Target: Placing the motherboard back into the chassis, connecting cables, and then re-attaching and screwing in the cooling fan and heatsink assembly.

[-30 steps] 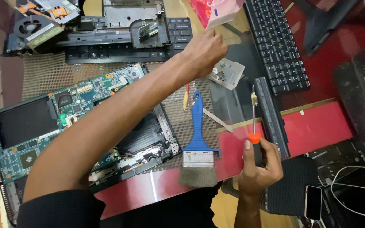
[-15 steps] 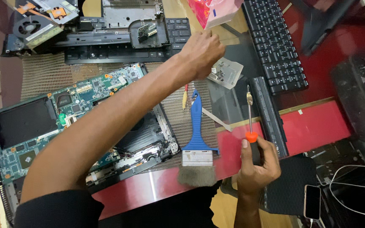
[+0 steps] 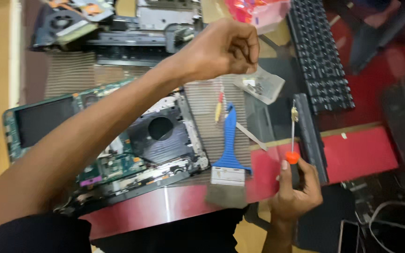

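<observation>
Right hand (image 3: 295, 189) sits at the near edge of the desk (image 3: 361, 154), fingers wrapped tight round the dark handle of a screwdriver (image 3: 293, 140): orange collar just above the thumb, thin metal shaft pointing away, tip over a long black bar-shaped part (image 3: 311, 136) lying on the red top. Just beside it, twd the middle of the near edge, a paintbrush (image 3: 228, 159) w/ blue plastic handle, silver ferrule & grey bristles lies flat, bristles at the edge. Left of that an opened laptop base (image 3: 165, 140) w/ round fan hole, & a green circuit board (image 3: 34, 124) running out twd the left edge, both on a striped mat (image 3: 212, 98). Left forearm crosses over these; left hand (image 3: 226, 49) is raised mid-desk, curled into a closed fist, can't tell if anything is pinched inside. Under it a small clear bag (image 3: 261, 84) w/ tiny dark bits, a thin yellow-red tool (image 3: 219, 105) beside the brush handle. Farther back: black keyboard (image 3: 319, 61) twd the far right, pink box (image 3: 258, 11) at the far edge, a fan unit (image 3: 62, 23) & dark laptop casing parts (image 3: 137, 37) at the far left. Desk top is glossy red w/ a wood strip; wooden floor shows past the left edge, cables low right.
</observation>
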